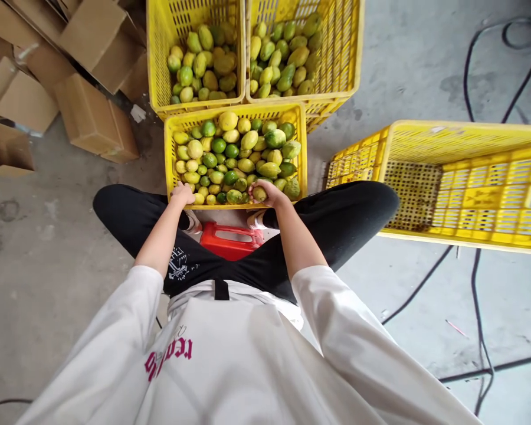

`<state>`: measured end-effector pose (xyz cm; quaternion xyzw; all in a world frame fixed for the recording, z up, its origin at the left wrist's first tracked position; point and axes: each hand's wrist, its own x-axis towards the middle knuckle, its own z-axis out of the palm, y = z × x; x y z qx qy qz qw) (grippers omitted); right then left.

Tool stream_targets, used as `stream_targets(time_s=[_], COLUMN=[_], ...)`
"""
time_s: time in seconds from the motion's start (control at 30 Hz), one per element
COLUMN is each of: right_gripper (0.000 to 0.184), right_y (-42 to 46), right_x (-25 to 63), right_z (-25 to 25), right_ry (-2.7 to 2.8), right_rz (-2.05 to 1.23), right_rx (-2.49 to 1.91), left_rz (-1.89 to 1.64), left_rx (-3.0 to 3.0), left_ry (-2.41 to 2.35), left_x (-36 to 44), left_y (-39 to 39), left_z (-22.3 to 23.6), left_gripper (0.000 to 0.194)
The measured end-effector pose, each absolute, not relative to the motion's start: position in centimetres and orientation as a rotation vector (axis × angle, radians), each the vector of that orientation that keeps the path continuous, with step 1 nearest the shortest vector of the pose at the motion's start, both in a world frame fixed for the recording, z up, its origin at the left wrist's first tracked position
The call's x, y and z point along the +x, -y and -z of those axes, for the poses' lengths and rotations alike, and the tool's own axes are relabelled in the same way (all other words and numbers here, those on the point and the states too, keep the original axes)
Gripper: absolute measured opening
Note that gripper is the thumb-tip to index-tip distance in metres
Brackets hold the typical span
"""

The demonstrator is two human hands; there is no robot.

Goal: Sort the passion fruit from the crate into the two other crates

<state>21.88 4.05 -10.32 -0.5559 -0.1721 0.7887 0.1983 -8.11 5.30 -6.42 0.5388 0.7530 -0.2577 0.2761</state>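
Note:
Between my knees stands a shallow-looking yellow plastic crate (302, 153) full of green and yellow lemons (249, 140). My right hand (272, 192) is over its near edge, fingers curled round a dull greenish-yellow lemon (259, 193). At the crate's near left corner is my left hand (183, 193), its fingers bent inward beside the lemons. Whatever that hand grips, if anything, is hidden beneath the fingers. The fruit differs in size, and some pieces are dark green.
Two deeper yellow crates (246, 105) with more lemons stand just beyond. Another yellow crate (469, 239) is at the right. Cardboard boxes (95, 118) pile up at upper left. Black cables (477, 307) cross the floor. A red plastic stool (223, 251) shows between my legs.

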Motion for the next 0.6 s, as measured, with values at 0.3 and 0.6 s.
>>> stream_targets(time_s=[0.3,0.6], right_gripper=[0.029,0.025], right_y=[-4.1,-3.3], right_x=[20.8,20.1], right_z=[10.7,10.9], right_ry=[0.564,0.642], right_rz=[-2.116,-1.959], right_rx=[-1.658,-1.677], left_rz=[0.517,-0.222], left_rx=[1.44,1.155], left_ry=[-2.069,-1.946], left_x=[-8.0,-5.4], left_y=[-3.7,-2.0], left_z=[5.2,5.9], left_gripper=[0.067,0.02])
